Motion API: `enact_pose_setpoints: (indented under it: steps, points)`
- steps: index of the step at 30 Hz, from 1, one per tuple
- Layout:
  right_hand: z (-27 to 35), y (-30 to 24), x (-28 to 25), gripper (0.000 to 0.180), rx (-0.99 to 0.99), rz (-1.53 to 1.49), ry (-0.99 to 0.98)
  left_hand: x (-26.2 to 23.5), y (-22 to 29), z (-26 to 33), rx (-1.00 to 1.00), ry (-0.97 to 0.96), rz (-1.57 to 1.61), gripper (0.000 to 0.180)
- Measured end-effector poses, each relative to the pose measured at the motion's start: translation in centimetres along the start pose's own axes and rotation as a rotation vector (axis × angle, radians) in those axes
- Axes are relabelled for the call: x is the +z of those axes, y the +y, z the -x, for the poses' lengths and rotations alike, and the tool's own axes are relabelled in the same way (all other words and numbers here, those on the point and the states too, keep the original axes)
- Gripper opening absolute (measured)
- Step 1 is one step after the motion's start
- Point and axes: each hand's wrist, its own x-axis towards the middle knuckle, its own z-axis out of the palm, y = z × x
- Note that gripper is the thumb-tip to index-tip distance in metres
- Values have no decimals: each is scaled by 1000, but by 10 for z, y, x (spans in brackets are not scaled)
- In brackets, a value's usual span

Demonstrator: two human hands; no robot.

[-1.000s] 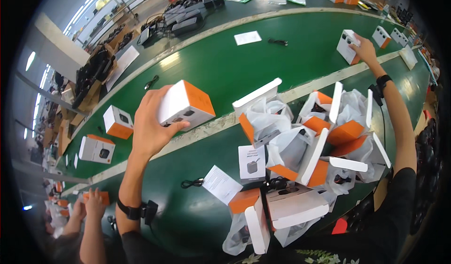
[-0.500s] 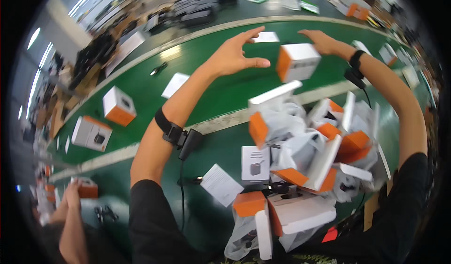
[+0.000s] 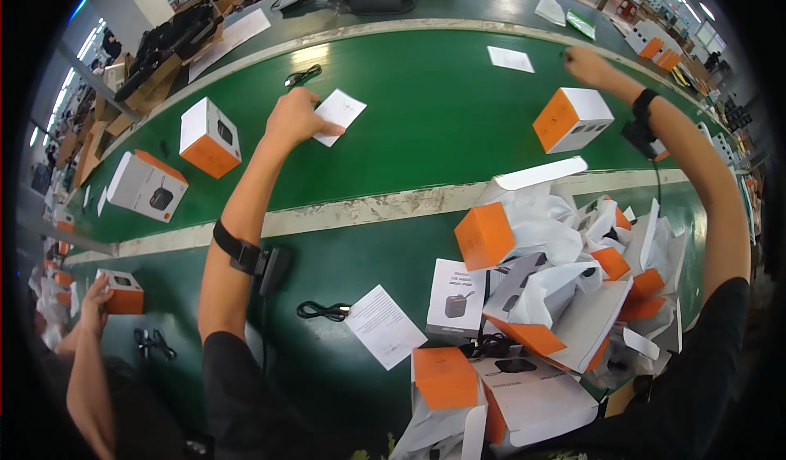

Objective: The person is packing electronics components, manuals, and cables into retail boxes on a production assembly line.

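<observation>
Toward 11 o'clock my left hand, half open, has its thumb over a white leaflet; whether it's pinched I can't tell, and a careless press could crease it. At 2 o'clock, beyond 1 orange-and-white box, my right hand is curled, its hold too blurred to read.

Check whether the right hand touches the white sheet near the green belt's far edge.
Apart. In the head view, the green belt shows between the right hand and the white sheet to its left.
</observation>
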Motion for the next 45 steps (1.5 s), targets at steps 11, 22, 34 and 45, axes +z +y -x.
enact_pose_setpoints:
  steps: [11,22,34,45]
  points:
    - [-44,-87,-11,97,28,15,-461,27,-21,-76,387,376,-96,55]
    - [-29,-70,-16,55,-55,65,-546,17,-1,-24,387,176,270,26]
    - [-36,-23,22,92,-52,-103,-459,-32,45,161,178,-65,722,22]
    - [-25,10,-6,62,-258,98,-404,-69,-19,351,-187,-29,906,30]
